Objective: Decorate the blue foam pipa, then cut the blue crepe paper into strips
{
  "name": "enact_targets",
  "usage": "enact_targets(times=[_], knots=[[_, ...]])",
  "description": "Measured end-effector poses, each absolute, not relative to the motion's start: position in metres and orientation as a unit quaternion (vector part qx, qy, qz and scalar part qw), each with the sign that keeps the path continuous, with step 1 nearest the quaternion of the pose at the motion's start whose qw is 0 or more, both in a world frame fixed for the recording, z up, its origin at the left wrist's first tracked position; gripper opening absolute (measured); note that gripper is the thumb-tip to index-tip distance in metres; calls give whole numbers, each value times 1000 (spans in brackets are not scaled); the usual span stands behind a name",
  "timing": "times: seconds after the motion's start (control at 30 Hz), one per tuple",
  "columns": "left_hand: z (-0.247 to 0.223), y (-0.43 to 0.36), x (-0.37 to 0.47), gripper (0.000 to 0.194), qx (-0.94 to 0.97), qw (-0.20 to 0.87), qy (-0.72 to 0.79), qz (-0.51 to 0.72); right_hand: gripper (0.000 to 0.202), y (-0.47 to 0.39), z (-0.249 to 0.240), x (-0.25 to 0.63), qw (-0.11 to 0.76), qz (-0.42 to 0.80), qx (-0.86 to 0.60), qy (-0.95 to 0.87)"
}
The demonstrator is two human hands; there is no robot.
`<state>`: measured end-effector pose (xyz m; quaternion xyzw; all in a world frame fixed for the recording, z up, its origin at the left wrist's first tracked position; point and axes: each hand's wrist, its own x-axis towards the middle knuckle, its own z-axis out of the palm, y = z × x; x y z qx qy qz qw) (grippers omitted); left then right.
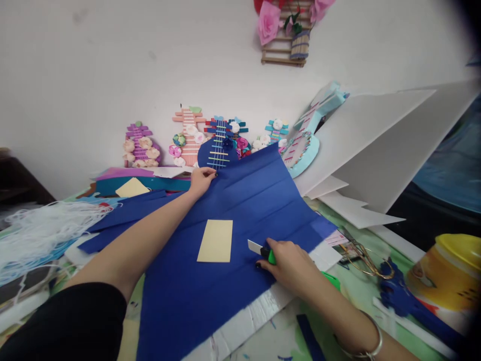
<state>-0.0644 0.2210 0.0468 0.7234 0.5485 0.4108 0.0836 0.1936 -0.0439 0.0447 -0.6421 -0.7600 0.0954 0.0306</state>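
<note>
A large sheet of blue paper [244, 200] spreads over the table, lifted toward the back. My left hand [203, 180] pinches its upper left edge between thumb and fingers. In my right hand [283, 260] is a green utility knife [271, 256], its wide blade [255, 246] out and pointing left, just above the blue sheet. A pale yellow card [216, 240] lies on the sheet, left of the blade. Under the sheet's lower right edge shows a white, shiny strip [248, 321].
Decorated instrument-shaped crafts [219, 150] stand along the wall. White boards [361, 145] lean at the right, near scissors [366, 258], a blue glue gun [402, 291] and a yellow-lidded tub [447, 276]. White cords [48, 225] are heaped at the left.
</note>
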Motion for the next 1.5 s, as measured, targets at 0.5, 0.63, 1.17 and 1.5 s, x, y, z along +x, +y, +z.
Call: enact_targets(times=[0.5, 0.63, 1.17, 1.5], knots=[[49, 213, -68, 27, 747, -38, 532, 397, 38, -22, 32, 220, 20, 84, -669, -739], [58, 156, -86, 29, 830, -65, 439, 337, 36, -16, 27, 226, 23, 68, -655, -752], [32, -87, -129, 67, 985, 12, 164, 47, 45, 5, 43, 288, 39, 26, -806, -590], [29, -106, -135, 70, 981, -12, 184, 55, 38, 5, 39, 287, 92, 48, -797, -595]])
